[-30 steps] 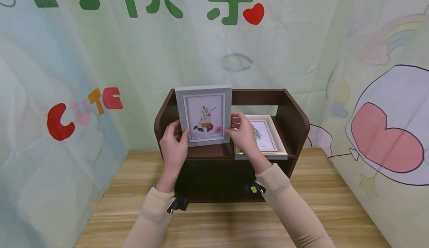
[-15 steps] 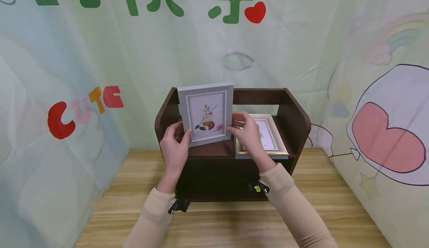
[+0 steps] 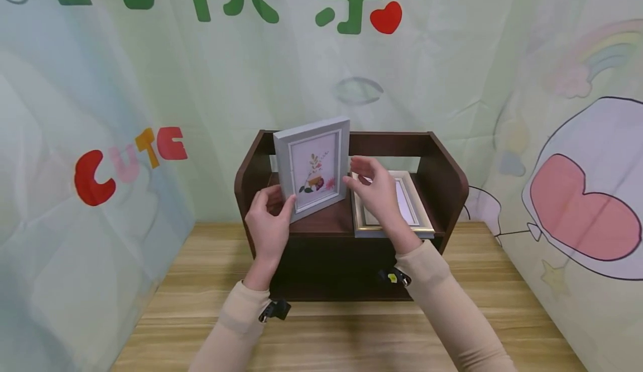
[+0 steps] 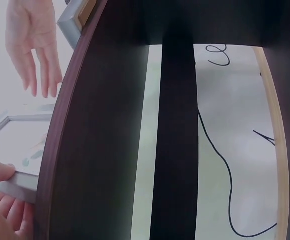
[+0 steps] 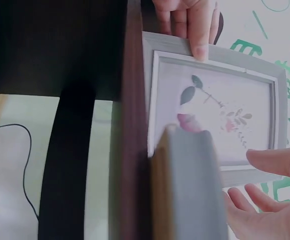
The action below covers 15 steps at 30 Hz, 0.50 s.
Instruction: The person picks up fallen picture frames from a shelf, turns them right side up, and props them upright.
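A light grey picture frame [image 3: 287, 165] with a flower print stands upright on the left part of the dark brown shelf [image 3: 321, 218], its face turned at an angle. My left hand [image 3: 268, 224] pinches its lower left edge, thumb on the front and fingers behind. By the right edge, my right hand [image 3: 377, 187] has its fingers extended and apart from the frame, with the thumb tip close to the edge. In the right wrist view, this thumb overlaps the grey border [image 5: 234, 177]. A second picture frame [image 3: 419, 207], gold and silver, lies flat below my right hand, partly hidden by it.
The shelf unit's left side panel [image 3: 248, 176] and right side panel [image 3: 442, 176] rise beside the frames, with a back rail [image 3: 387, 144] behind. The unit stands on a wooden table [image 3: 321, 338]. Printed cloth [image 3: 452, 70] hangs around it.
The grey frame has turned, its left edge coming forward and rightward. My left hand moved right with it. My right hand has loosened from the right edge, its fingers spreading away.
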Motion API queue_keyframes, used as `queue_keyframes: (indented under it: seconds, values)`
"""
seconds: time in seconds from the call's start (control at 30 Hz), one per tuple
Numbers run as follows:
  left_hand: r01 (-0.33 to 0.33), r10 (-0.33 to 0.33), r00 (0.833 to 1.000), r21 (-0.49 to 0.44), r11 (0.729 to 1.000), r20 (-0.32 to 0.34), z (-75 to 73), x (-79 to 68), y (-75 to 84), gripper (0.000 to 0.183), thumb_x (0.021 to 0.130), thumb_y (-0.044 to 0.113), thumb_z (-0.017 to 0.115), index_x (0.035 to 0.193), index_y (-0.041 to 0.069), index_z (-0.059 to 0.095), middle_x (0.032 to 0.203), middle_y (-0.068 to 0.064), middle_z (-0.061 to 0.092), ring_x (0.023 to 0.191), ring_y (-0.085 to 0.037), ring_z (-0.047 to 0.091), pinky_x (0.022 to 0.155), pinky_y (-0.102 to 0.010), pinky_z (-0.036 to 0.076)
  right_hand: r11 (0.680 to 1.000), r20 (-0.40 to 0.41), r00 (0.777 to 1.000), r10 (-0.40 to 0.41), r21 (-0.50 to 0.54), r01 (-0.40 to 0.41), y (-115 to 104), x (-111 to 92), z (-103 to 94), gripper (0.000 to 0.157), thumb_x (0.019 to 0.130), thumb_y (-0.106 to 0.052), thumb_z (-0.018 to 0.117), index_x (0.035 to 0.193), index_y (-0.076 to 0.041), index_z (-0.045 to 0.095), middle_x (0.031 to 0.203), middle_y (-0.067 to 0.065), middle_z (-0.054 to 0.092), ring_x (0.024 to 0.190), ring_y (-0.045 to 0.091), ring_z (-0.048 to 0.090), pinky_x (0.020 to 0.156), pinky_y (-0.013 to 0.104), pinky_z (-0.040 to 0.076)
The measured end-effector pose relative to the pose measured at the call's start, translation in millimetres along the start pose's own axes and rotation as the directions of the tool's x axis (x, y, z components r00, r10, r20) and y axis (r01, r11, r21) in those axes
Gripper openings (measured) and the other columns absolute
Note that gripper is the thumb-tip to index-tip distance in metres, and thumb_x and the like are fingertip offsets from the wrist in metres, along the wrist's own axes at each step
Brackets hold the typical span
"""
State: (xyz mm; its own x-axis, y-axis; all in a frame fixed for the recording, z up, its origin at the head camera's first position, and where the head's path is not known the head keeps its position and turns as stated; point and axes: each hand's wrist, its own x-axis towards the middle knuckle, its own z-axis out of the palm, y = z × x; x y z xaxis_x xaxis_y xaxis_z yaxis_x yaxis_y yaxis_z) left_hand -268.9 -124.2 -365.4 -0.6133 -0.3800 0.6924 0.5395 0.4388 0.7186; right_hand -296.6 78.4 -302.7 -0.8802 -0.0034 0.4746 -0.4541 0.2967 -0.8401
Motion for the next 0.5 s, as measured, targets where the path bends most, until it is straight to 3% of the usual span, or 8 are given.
queue_keyframes:
  seconds: [0.5]
  values:
    - [-0.068, 0.062, 0.994, -0.062, 0.996, -0.095, 11.6, -8.3, 1.4, 0.026, 0.075, 0.018, 0.081, 0.093, 0.003, 0.069, 0.087, -0.009, 0.067, 0.074, -0.019, 0.066, 0.067, -0.019, 0.053, 0.99, -0.045, 0.989, -0.141, -0.025, 0.14, -22.1, 6.8, -6.4, 0.041, 0.083, -0.009, 0.072, 0.121, -0.006, 0.059, 0.121, 0.011, 0.063, 0.114, 0.02, 0.06, 0.1, 0.032, 0.047]
